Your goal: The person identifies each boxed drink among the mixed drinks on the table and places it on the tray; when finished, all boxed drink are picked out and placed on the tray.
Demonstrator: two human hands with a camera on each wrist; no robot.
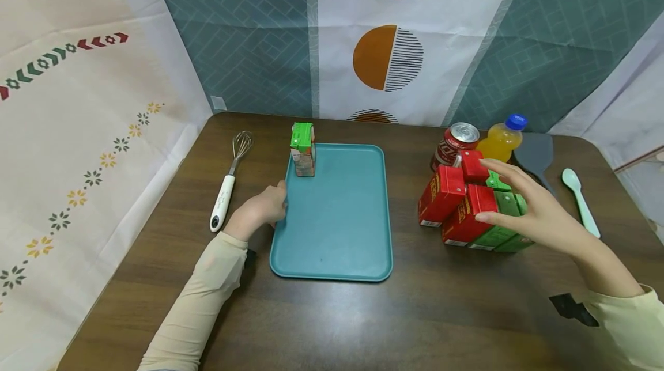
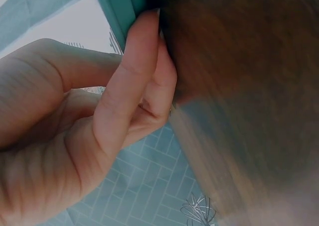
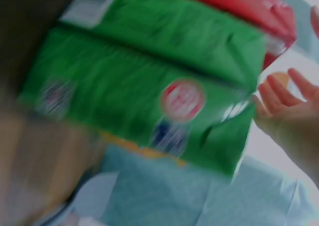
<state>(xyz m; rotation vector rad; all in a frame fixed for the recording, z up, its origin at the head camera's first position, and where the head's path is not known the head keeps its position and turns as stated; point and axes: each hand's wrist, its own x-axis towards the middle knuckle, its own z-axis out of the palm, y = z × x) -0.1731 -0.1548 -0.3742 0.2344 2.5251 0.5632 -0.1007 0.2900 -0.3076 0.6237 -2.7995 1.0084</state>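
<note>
My left hand (image 1: 264,204) pinches the left rim of a teal tray (image 1: 337,227) that lies on the table. Up close in the left wrist view, curled fingers (image 2: 144,61) meet the tray's edge (image 2: 117,12). On the tray's far left corner stands one juice carton (image 1: 303,149) with a green top. Over at the right, my right hand (image 1: 539,218) is spread above a cluster of cartons, thumb and fingers apart. Red cartons (image 1: 441,195) form its left side and green cartons (image 1: 500,227) its right. In the right wrist view the green carton (image 3: 134,96) is beside the open hand.
Left of the tray lies a whisk (image 1: 225,192) with a white handle. Behind the cartons stand a red soda can (image 1: 455,145) and an orange drink bottle (image 1: 502,137) with a blue cap. A dark grey utensil (image 1: 534,152) and a pale green spoon (image 1: 580,201) lie farther right.
</note>
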